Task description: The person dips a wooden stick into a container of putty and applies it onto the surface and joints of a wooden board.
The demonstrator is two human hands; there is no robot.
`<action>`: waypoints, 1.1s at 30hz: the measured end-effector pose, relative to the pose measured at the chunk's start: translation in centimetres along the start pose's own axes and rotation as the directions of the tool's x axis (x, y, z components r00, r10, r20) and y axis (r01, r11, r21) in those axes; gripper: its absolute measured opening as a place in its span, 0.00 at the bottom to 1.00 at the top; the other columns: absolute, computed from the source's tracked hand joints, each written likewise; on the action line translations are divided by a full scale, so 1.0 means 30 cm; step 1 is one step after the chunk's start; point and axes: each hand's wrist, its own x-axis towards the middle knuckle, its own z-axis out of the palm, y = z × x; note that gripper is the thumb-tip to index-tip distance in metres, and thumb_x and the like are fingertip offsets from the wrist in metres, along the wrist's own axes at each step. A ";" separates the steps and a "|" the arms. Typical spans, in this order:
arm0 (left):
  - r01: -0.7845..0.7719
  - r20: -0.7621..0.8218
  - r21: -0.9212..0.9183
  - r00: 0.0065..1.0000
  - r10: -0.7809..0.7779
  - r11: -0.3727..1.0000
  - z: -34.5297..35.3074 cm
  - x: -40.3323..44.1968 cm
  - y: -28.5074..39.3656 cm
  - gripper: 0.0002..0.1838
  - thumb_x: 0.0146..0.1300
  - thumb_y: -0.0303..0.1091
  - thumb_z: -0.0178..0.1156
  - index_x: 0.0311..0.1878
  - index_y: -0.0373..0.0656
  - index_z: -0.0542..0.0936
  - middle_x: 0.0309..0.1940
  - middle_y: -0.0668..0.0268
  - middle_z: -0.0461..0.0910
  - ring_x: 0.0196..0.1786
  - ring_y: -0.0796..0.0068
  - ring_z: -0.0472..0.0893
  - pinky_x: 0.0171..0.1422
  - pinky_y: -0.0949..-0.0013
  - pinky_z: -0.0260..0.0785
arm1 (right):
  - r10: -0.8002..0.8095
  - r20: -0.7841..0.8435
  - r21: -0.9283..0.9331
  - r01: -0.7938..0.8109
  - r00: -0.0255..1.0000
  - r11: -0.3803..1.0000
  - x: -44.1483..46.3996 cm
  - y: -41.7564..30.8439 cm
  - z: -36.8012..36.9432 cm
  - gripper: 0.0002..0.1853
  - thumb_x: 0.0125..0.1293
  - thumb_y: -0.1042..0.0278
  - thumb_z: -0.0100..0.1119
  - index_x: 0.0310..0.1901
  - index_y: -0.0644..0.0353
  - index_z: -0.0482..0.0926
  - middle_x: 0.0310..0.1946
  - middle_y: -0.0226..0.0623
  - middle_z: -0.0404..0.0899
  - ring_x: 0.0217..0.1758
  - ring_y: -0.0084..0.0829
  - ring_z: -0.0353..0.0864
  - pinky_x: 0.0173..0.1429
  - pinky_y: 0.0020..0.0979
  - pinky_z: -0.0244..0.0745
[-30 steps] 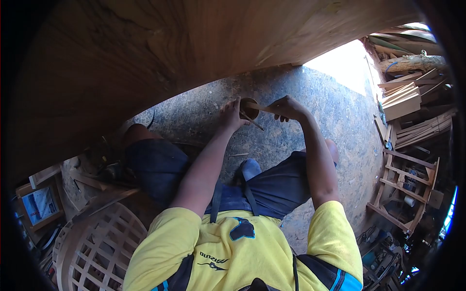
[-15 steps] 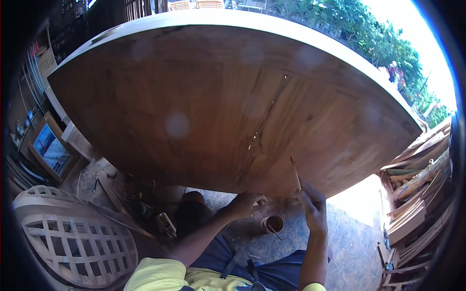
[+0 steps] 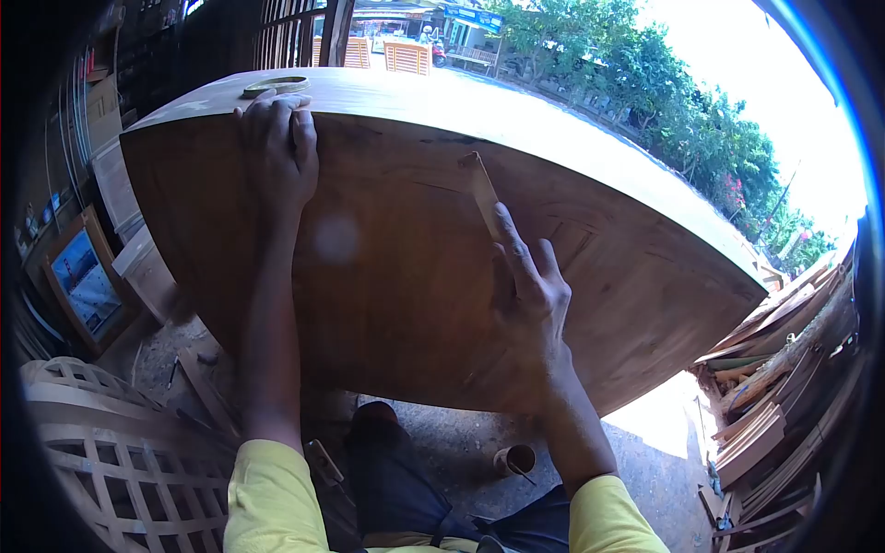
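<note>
A large curved wooden panel stands on edge before me, its brown face toward me. My left hand rests at its upper left edge, fingers over the rim beside a roll of tape; whether it grips anything but the edge is hidden. My right hand holds a thin flat wooden stick, index finger stretched along it. The stick's tip, with dark brown stuff on it, is at the panel's upper middle. On the floor below stands a small round container with a thin stick leaning in it.
Wooden lattice pieces lie at the lower left, near a framed picture. Stacked boards and logs line the right side. Wooden chairs and trees stand beyond the panel.
My left hand has left the container and gone up to the panel's top edge. My right hand has raised the stick from the container to the panel. The view has tilted up.
</note>
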 end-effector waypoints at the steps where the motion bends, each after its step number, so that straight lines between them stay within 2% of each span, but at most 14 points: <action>1: 0.007 0.005 0.015 1.000 -0.007 1.000 -0.004 0.004 0.009 0.12 0.79 0.39 0.54 0.52 0.43 0.83 0.52 0.56 0.82 0.69 0.49 0.78 0.83 0.31 0.55 | 0.013 0.015 -0.005 -0.013 1.000 1.000 0.005 -0.008 0.015 0.36 0.69 0.83 0.67 0.77 0.45 0.77 0.33 0.44 0.78 0.26 0.41 0.80 0.28 0.47 0.84; 2: 0.010 0.001 0.014 1.000 -0.010 1.000 -0.002 0.006 0.007 0.12 0.79 0.39 0.54 0.52 0.43 0.83 0.52 0.56 0.82 0.69 0.49 0.78 0.83 0.31 0.55 | 0.009 0.015 -0.007 -0.009 1.000 1.000 0.008 -0.016 0.030 0.36 0.69 0.83 0.67 0.77 0.45 0.77 0.33 0.44 0.78 0.26 0.41 0.80 0.28 0.47 0.84; 4: 0.021 -0.005 0.015 1.000 -0.021 1.000 0.003 0.001 0.008 0.12 0.79 0.40 0.55 0.52 0.43 0.83 0.52 0.55 0.81 0.69 0.50 0.78 0.83 0.30 0.55 | -0.045 0.018 0.030 0.044 0.999 0.999 0.015 -0.029 0.051 0.38 0.67 0.84 0.65 0.78 0.44 0.76 0.35 0.51 0.80 0.25 0.47 0.84 0.28 0.51 0.84; 8: 0.030 -0.017 -0.004 0.999 -0.030 1.000 0.008 -0.002 0.004 0.13 0.78 0.41 0.56 0.52 0.43 0.83 0.52 0.55 0.81 0.69 0.50 0.77 0.84 0.31 0.55 | -0.039 0.036 -0.001 0.039 0.999 0.999 0.048 -0.059 0.103 0.40 0.66 0.84 0.63 0.79 0.44 0.74 0.37 0.58 0.81 0.24 0.50 0.86 0.29 0.51 0.85; 10: 0.011 -0.007 0.022 1.000 -0.011 1.000 0.004 -0.003 -0.005 0.13 0.78 0.41 0.55 0.52 0.44 0.83 0.52 0.56 0.81 0.68 0.50 0.78 0.83 0.32 0.56 | -0.027 0.036 -0.105 0.030 0.999 0.994 0.045 -0.051 0.142 0.40 0.65 0.83 0.62 0.80 0.45 0.73 0.38 0.59 0.81 0.26 0.52 0.87 0.29 0.50 0.85; 14: -0.007 -0.010 0.001 1.000 0.007 1.000 -0.007 0.000 -0.004 0.13 0.78 0.41 0.56 0.51 0.44 0.83 0.52 0.56 0.81 0.68 0.50 0.78 0.81 0.33 0.58 | 0.066 0.085 -0.120 -0.055 0.994 0.991 0.021 -0.134 0.103 0.41 0.63 0.83 0.61 0.80 0.48 0.73 0.39 0.59 0.81 0.26 0.53 0.87 0.30 0.52 0.86; 16: -0.005 0.008 0.006 1.000 0.005 1.000 -0.013 0.006 -0.002 0.12 0.78 0.42 0.56 0.51 0.45 0.82 0.51 0.57 0.82 0.66 0.50 0.79 0.80 0.34 0.60 | 0.147 0.098 -0.100 -0.137 0.984 0.985 0.043 -0.183 0.083 0.36 0.72 0.81 0.61 0.80 0.44 0.74 0.33 0.52 0.80 0.28 0.52 0.85 0.33 0.51 0.81; 20: -0.007 -0.003 -0.018 1.000 0.007 1.000 -0.010 0.005 -0.009 0.12 0.77 0.42 0.57 0.50 0.45 0.82 0.51 0.57 0.82 0.65 0.51 0.79 0.79 0.35 0.60 | 0.143 0.095 -0.210 -0.121 0.985 0.970 0.053 -0.174 0.108 0.33 0.75 0.79 0.62 0.79 0.46 0.75 0.33 0.51 0.80 0.29 0.49 0.84 0.33 0.50 0.79; 23: -0.024 -0.031 -0.029 0.999 0.023 0.999 -0.004 0.001 -0.025 0.11 0.77 0.41 0.57 0.50 0.45 0.82 0.51 0.58 0.82 0.64 0.51 0.80 0.79 0.36 0.61 | 0.160 0.135 -0.206 -0.130 0.978 0.970 0.023 -0.187 0.085 0.30 0.77 0.75 0.63 0.78 0.46 0.76 0.33 0.49 0.80 0.29 0.48 0.84 0.34 0.50 0.79; 25: -0.026 -0.012 -0.032 1.000 0.025 0.999 -0.016 0.012 -0.019 0.10 0.77 0.40 0.58 0.49 0.45 0.83 0.50 0.58 0.82 0.64 0.51 0.80 0.78 0.37 0.63 | 0.155 0.111 -0.103 -0.144 0.982 0.984 0.026 -0.208 0.067 0.30 0.75 0.74 0.65 0.77 0.47 0.77 0.34 0.48 0.80 0.29 0.48 0.84 0.36 0.50 0.81; 29: -0.044 -0.024 -0.071 0.999 0.042 0.997 -0.005 0.006 -0.032 0.10 0.77 0.39 0.58 0.49 0.45 0.83 0.50 0.58 0.83 0.63 0.52 0.81 0.76 0.38 0.63 | 0.169 0.106 -0.148 -0.152 0.980 0.977 0.062 -0.205 0.068 0.29 0.75 0.75 0.65 0.76 0.46 0.78 0.33 0.47 0.80 0.30 0.47 0.84 0.37 0.49 0.82; 31: -0.070 -0.034 -0.016 0.997 0.070 0.997 -0.012 0.011 -0.036 0.10 0.77 0.39 0.59 0.48 0.45 0.84 0.49 0.58 0.83 0.60 0.52 0.82 0.75 0.40 0.65 | 0.156 0.216 -0.202 -0.113 0.964 0.973 0.045 -0.192 0.042 0.27 0.76 0.74 0.65 0.75 0.47 0.80 0.38 0.48 0.84 0.30 0.44 0.85 0.37 0.44 0.82; 32: -0.075 -0.030 -0.021 0.997 0.074 0.997 -0.014 0.019 -0.045 0.10 0.77 0.39 0.59 0.48 0.45 0.84 0.49 0.58 0.83 0.60 0.52 0.82 0.75 0.40 0.65 | 0.164 0.213 -0.203 -0.120 0.963 0.972 0.025 -0.173 0.011 0.27 0.76 0.74 0.65 0.75 0.47 0.80 0.38 0.48 0.84 0.30 0.44 0.85 0.37 0.44 0.82; 33: -0.108 -0.045 0.017 0.993 0.109 0.994 -0.016 0.023 -0.051 0.10 0.77 0.38 0.58 0.48 0.45 0.85 0.48 0.59 0.84 0.58 0.53 0.82 0.74 0.42 0.67 | 0.135 0.272 -0.056 -0.124 0.953 0.991 -0.019 -0.147 -0.044 0.27 0.77 0.73 0.64 0.76 0.49 0.78 0.40 0.50 0.85 0.32 0.47 0.87 0.39 0.45 0.84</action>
